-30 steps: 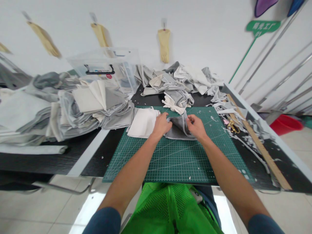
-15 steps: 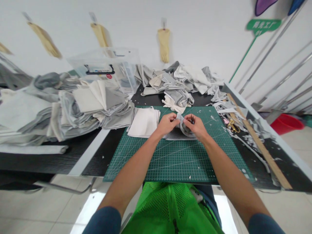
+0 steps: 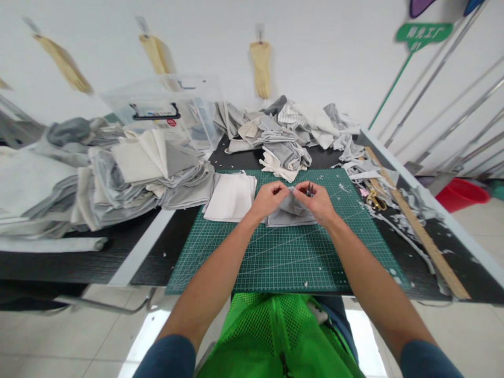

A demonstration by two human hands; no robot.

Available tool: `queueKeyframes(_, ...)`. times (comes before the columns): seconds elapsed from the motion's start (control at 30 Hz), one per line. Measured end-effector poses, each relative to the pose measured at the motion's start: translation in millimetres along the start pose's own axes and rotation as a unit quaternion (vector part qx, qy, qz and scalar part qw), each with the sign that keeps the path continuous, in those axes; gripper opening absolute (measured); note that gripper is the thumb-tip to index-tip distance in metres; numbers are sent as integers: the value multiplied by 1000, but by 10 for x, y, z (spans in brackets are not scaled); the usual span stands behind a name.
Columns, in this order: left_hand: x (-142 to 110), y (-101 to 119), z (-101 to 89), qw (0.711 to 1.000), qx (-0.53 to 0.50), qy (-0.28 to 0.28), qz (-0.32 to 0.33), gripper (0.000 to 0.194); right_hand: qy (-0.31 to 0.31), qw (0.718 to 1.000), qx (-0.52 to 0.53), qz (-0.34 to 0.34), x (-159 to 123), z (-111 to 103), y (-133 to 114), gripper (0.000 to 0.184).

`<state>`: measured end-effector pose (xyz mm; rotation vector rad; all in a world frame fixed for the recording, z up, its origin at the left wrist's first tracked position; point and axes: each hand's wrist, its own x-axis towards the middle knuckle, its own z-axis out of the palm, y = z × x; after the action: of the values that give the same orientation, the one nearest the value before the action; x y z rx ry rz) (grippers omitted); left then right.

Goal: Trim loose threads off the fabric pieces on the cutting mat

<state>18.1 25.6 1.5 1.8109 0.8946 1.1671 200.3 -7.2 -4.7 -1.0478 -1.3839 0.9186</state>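
Note:
Both hands work at a grey fabric piece over the green cutting mat. My left hand pinches its raised upper edge between thumb and fingers. My right hand pinches the same edge close by, thumb against forefinger. A small dark pointed tool, which looks like thread snips, sticks up from the right hand's fingers; its grip is hidden. The lower part of the cloth rests flat on the mat, partly behind the hands. Left of it lies a stack of white fabric squares.
Folded grey fabric piles cover the left of the table, before a clear plastic box. More cloth is heaped behind the mat. On the right are gold-handled scissors, fabric scraps and a wooden ruler.
The hands have drawn closer together along the cloth's upper edge. The curled grey fold between them now hangs flatter. The view has shifted slightly.

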Motion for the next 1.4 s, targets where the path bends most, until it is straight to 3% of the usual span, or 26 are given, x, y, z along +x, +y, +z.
queueKeyframes(0.2, -4, -38, -1, 997, -73, -17, -7, 25, 1, 999, 50, 2, -1, 30, 52, 32)
queueKeyframes(0.53, -12, 20, 5, 994, -98, 27, -32, 22, 13, 999, 29, 26, 6, 30, 24, 41)
queueKeyframes(0.77, -22, 26, 7, 999, -43, -4, -29, 22, 10, 999, -29, -30, -21, 87, -27, 35)
queueKeyframes(0.93, -28, 63, 3, 999, -31, 5, -25, 23, 63, 998, -14, 5, 26, 43, 56, 32)
queueKeyframes(1.07, -23, 49, 18, 998, -49, 15, -30, 21, 44, 999, -8, 19, 38, 11, 65, 37)
queueKeyframes(1.2, -8, 19, 24, 997, -43, 45, -36, 19, -2, 993, -111, -31, 40, 15, 94, 45)
queueKeyframes(1.4, 22, -29, 1, 995, -14, 92, -42, 15, -21, 956, -262, -131, 50, 23, 188, 47)
